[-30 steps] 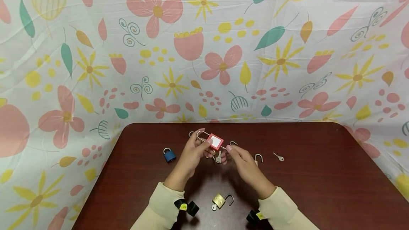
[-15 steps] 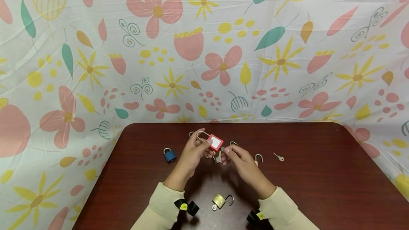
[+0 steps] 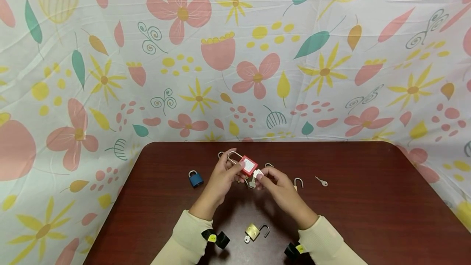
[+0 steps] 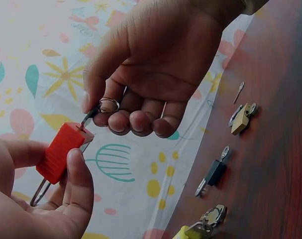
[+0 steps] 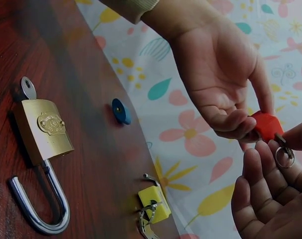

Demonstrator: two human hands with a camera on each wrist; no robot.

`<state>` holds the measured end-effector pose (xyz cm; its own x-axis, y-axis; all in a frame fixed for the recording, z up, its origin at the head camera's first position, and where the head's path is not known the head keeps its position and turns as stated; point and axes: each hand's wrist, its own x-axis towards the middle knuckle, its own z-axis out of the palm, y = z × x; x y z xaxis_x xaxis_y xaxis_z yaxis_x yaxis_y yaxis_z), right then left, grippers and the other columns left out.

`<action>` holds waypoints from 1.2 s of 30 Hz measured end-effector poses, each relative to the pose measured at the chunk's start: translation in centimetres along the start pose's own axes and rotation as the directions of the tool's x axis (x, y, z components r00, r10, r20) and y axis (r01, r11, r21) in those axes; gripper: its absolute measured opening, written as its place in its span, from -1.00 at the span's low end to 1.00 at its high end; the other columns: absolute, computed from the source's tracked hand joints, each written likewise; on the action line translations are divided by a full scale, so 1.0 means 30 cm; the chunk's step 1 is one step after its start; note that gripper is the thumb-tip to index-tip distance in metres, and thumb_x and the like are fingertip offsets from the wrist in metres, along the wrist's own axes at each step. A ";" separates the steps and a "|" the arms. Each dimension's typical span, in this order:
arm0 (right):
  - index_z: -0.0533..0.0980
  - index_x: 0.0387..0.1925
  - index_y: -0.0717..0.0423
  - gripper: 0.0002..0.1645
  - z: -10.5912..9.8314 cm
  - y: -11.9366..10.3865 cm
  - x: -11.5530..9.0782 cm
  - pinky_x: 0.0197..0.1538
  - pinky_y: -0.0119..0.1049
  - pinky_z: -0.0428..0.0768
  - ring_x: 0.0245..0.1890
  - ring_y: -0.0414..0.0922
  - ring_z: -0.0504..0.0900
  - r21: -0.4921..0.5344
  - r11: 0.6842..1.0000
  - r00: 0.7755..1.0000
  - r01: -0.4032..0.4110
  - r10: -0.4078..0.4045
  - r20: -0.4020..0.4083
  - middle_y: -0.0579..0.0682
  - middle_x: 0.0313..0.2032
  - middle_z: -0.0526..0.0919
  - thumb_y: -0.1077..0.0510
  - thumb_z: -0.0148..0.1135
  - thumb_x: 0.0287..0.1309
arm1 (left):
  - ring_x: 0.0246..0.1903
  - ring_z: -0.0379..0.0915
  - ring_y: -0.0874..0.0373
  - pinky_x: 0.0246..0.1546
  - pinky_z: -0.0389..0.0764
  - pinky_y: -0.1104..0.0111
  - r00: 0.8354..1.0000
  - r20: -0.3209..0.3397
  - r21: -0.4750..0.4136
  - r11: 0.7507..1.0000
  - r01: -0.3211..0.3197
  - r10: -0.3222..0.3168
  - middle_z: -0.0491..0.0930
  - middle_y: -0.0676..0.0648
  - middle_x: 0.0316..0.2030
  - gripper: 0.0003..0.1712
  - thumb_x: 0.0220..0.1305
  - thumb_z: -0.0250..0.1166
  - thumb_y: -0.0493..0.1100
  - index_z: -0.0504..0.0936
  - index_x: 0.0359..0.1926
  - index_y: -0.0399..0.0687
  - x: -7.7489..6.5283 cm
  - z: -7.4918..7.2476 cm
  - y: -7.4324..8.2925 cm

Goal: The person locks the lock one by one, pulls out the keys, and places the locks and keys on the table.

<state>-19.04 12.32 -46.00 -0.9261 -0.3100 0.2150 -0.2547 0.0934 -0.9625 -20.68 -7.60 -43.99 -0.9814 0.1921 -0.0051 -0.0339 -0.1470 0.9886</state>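
Note:
My left hand (image 3: pixel 222 171) holds a red padlock (image 3: pixel 248 165) with a white label, thumb on its front. The metal shackle (image 3: pixel 232 156) points to the left. With thumb and forefinger, my right hand (image 3: pixel 281 185) pinches a key (image 3: pixel 258 173) at the padlock's bottom end. In the left wrist view the key's shaft (image 4: pixel 86 121) meets the keyhole, and a split ring (image 4: pixel 110 105) hangs from its head. Another key (image 3: pixel 252 184) shows just below the padlock; whether it hangs or lies on the table I cannot tell.
On the dark wooden table (image 3: pixel 368 216), a brass padlock (image 3: pixel 252 231) with its shackle swung out and a key in it lies nearest. A blue padlock (image 3: pixel 196 179) is at left, a loose key (image 3: pixel 321 181) at right. A yellow padlock (image 5: pixel 154 203) with keys and a black padlock (image 4: pixel 214 173) lie beyond.
The key's head has turned from edge-on to showing its broad face, as my right fingers twisted. The red padlock and my left hand have hardly moved.

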 end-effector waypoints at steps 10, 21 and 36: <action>0.50 -0.25 0.35 -0.78 0.006 0.010 -0.004 -0.17 -0.23 0.72 -0.34 -0.09 0.70 0.014 1.000 1.000 -0.001 0.001 0.003 0.18 -0.36 0.62 0.22 0.13 0.44 | -0.34 0.64 0.11 -0.30 0.69 0.33 1.000 -0.029 0.027 1.000 -0.001 0.002 0.57 -0.04 -0.22 -0.28 0.42 0.24 -0.17 0.16 0.50 0.03 0.002 0.004 -0.007; 0.44 -0.20 0.48 -0.75 0.015 -0.001 -0.005 -0.13 -0.11 0.73 -0.35 -0.19 0.70 0.136 0.989 0.998 -0.054 0.050 0.037 0.09 -0.33 0.65 0.26 0.05 0.44 | -0.38 0.70 0.10 -0.34 0.74 0.28 0.999 0.036 -0.030 1.000 -0.001 0.002 0.57 -0.06 -0.19 -0.28 0.48 0.17 -0.19 0.08 0.53 0.18 -0.007 -0.003 -0.009; 0.37 -0.21 0.54 -0.71 0.012 0.009 -0.002 -0.12 -0.15 0.72 -0.31 -0.20 0.70 0.207 0.975 0.996 -0.075 0.065 0.054 0.00 -0.33 0.66 0.26 0.04 0.44 | -0.41 0.67 0.15 -0.38 0.73 0.32 0.999 0.035 -0.040 0.999 -0.020 0.021 0.56 -0.11 -0.15 -0.30 0.50 0.13 -0.21 0.07 0.52 0.13 -0.005 0.004 -0.012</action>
<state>-18.96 12.01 -46.33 -0.9242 -0.3543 0.1429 -0.1217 -0.0815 -0.9892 -20.50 -7.46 -44.32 -0.9746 0.2231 0.0214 -0.0219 -0.1899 0.9816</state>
